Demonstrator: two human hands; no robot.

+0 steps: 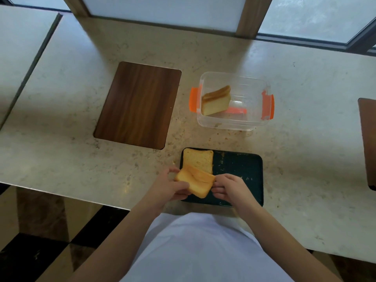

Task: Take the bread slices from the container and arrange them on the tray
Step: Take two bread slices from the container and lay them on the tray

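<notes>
Marble bench [305, 159] beside windows. Tray [244, 165] at its near edge, one slice [198, 160] laid flat. Left hand [168, 188] and right hand [227, 187] pinch stacked slices [196, 183] over tray; container [232, 100] beyond tray holds more. Risk: soft bread tears or slips if pulled apart carelessly.

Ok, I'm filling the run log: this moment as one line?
left hand + right hand: holding golden bread slices | dark rectangular tray: one slice flat | clear orange-latched container: slices left

Looks like a café or dining room: a stone-patterned table [284, 180] set against frosted windows [162, 9], wooden placemats [138, 104], checkered polished floor [50, 241].
</notes>
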